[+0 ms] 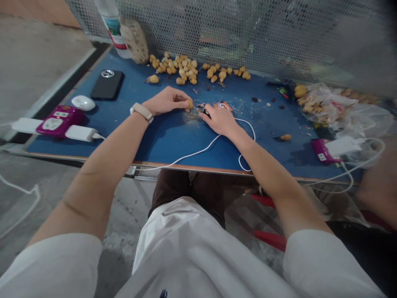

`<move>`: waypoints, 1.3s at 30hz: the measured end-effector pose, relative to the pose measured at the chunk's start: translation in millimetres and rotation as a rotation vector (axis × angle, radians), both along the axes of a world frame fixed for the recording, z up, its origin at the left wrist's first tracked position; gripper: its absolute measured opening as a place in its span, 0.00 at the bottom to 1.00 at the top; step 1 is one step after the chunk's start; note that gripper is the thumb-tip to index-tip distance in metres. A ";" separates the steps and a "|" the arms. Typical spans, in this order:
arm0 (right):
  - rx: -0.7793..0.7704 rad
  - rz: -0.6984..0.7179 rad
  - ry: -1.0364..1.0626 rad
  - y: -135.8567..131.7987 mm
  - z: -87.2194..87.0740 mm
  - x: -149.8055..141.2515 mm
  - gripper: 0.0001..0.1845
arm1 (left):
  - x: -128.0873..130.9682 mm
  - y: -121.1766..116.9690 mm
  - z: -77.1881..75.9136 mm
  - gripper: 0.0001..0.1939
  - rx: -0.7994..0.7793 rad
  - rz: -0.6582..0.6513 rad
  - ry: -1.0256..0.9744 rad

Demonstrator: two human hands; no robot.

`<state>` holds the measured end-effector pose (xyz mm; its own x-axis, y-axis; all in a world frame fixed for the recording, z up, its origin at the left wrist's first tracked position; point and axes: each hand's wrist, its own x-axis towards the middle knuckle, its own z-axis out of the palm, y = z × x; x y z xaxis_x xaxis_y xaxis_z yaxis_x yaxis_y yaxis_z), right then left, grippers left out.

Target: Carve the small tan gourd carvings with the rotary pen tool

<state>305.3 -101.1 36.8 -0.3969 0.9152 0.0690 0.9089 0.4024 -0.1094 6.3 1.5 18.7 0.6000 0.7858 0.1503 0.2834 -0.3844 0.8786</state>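
Note:
My left hand point(170, 100), with a pale band at its wrist, pinches a small tan gourd point(189, 104) between thumb and fingertips. Just to the right, my right hand point(219, 118) is closed around a small dark rotary tool point(206, 111), mostly hidden by the fingers. The tool's thin tip points left toward the gourd; whether they touch I cannot tell. From beside the right hand a white cable point(198, 152) loops over the blue table point(124, 142). Pale dust point(192, 120) lies below both hands.
Several small gourds point(186, 66) line the back against a perforated metal panel point(217, 31). At left are a phone point(107, 85), a white mouse-shaped object point(83, 103), a purple power adapter point(58, 121), a bottle point(113, 27) and a jar point(135, 41). Plastic bags point(325, 101) and another purple adapter point(325, 151) sit right, near another person's arm.

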 end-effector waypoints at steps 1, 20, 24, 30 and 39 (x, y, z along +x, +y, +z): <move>0.001 -0.003 -0.002 -0.3 0.3 -0.3 0.34 | 0.1 0.3 -0.4 0.24 -0.005 -0.001 -0.006; 0.000 0.009 -0.033 -2.1 1.3 -1.5 0.34 | 0.8 -4.5 5.2 0.22 -0.031 0.005 0.007; -0.001 -0.022 -0.015 0.4 -1.4 -1.2 0.32 | 0.8 -5.8 5.2 0.22 -0.025 0.011 -0.003; 0.016 -0.043 0.037 3.6 -5.7 0.9 0.31 | 0.0 -1.8 -0.3 0.24 -0.017 -0.003 -0.014; 0.009 -0.021 0.042 2.5 -5.1 0.8 0.33 | -2.4 4.6 -5.0 0.25 -0.024 -0.024 -0.012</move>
